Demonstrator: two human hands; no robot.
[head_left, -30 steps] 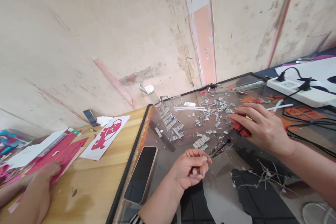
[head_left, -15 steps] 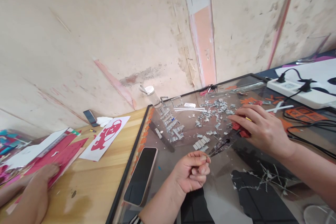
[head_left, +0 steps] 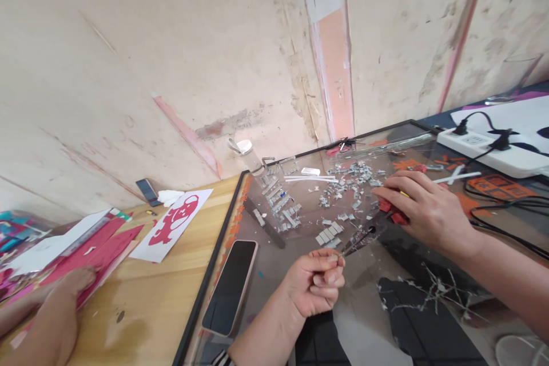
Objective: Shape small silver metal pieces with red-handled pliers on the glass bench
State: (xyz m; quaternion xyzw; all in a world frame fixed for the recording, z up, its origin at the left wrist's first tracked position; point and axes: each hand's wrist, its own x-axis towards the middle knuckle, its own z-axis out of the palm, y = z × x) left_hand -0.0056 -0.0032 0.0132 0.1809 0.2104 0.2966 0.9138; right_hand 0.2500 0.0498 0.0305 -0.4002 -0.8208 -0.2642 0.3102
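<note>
My right hand [head_left: 426, 211] is closed round the red handles of a pair of long-nosed pliers [head_left: 362, 239], whose dark jaws point left and down. The jaw tips meet the fingertips of my left hand [head_left: 317, 283], which is closed in a pinch. What sits between those fingers is too small to make out. Just beyond the jaws lie small flat grey metal pieces [head_left: 329, 234] in a row. A loose heap of grey metal bits [head_left: 355, 180] spreads farther back on the dark glass tabletop.
A phone [head_left: 230, 287] lies left of my left forearm, with a metal strip [head_left: 263, 222] beyond it. Wiry twigs [head_left: 437, 289] lie below my right forearm. A white power strip [head_left: 484, 151] with cables stands at right. At far left, another person's hand [head_left: 77, 280] rests on red paper [head_left: 107, 246].
Almost nothing differs. The pliers' jaws look slightly turned at my left fingertips, and both hands keep their places.
</note>
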